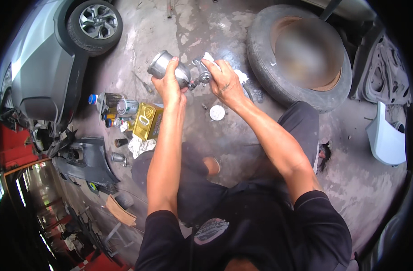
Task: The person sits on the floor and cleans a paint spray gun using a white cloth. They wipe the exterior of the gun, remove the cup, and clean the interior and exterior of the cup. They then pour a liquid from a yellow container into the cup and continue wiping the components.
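Observation:
My left hand (171, 86) is wrapped round a silver metal paint cup (160, 65), tilted with its wide end up and to the left. Just right of it, my right hand (224, 83) grips a metal spray gun (204, 77). A bit of white cloth or paper (208, 57) shows by the fingers of that hand. The cup's narrow end and the gun meet between my hands; whether they are joined I cannot tell. On the floor below the gun lies a round white lid (217, 113).
Left of my arm stand a gold rectangular can (147, 122), a silver tin (127, 107) and several bottles. A large tyre (265, 58) lies at the right. A grey car (44, 86) fills the upper left. Beside my knee are a white rag (140, 147) and a small metal cup (118, 157).

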`<state>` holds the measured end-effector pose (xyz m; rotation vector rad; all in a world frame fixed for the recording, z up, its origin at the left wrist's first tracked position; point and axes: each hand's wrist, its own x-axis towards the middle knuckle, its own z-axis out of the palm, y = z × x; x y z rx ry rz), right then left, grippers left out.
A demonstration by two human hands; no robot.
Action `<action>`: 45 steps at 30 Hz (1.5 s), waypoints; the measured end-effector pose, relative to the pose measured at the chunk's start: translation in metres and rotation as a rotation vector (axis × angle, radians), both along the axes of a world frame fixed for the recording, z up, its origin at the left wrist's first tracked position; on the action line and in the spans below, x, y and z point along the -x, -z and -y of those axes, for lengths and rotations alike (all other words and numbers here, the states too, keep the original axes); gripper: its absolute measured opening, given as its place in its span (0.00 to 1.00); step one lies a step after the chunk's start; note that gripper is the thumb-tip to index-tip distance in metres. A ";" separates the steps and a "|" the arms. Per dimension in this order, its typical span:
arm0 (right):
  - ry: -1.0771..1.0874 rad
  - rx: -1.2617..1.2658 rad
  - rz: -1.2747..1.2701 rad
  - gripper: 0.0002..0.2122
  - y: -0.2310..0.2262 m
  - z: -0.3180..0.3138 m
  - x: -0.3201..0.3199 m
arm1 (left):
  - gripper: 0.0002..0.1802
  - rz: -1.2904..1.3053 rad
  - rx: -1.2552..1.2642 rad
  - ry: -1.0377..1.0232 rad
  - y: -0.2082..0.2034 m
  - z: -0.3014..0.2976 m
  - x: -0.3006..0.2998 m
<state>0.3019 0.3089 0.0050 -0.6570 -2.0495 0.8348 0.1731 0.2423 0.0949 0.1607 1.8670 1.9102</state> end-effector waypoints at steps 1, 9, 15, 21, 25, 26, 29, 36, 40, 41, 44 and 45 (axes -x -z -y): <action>-0.017 -0.006 0.025 0.28 -0.003 -0.004 0.000 | 0.37 0.015 -0.028 0.029 0.001 0.002 0.002; -0.308 0.755 -0.089 0.17 0.002 -0.056 -0.001 | 0.39 0.103 -0.089 0.200 -0.002 0.002 0.016; -0.183 0.961 -0.467 0.36 -0.003 -0.065 -0.028 | 0.39 0.126 -0.081 0.103 -0.012 -0.003 0.011; -0.162 0.281 -0.041 0.28 0.008 -0.016 0.006 | 0.38 0.159 -0.057 0.100 -0.010 -0.003 0.002; -0.218 0.303 0.015 0.19 0.001 -0.040 0.005 | 0.37 0.146 -0.077 0.110 -0.013 0.000 0.009; -0.247 0.488 0.001 0.18 0.006 -0.050 0.000 | 0.40 0.084 -0.077 0.181 -0.016 0.000 0.009; -0.255 0.762 -0.099 0.19 0.033 -0.066 -0.023 | 0.43 0.028 -0.073 0.194 -0.030 0.003 0.001; -0.396 0.833 -0.413 0.31 0.038 -0.030 -0.033 | 0.39 0.171 -0.147 0.144 -0.023 0.001 0.012; -0.336 0.528 -0.118 0.33 0.051 -0.010 0.001 | 0.36 0.164 -0.126 0.140 -0.018 -0.006 0.005; -0.332 0.586 -0.099 0.31 0.055 -0.012 0.001 | 0.36 0.174 -0.136 0.132 -0.016 -0.007 0.006; -0.304 0.688 -0.086 0.18 0.018 -0.003 -0.006 | 0.35 0.158 -0.217 0.240 -0.021 0.000 0.006; -0.285 0.680 -0.095 0.17 0.021 -0.005 -0.006 | 0.35 0.110 -0.209 0.302 -0.023 0.000 0.004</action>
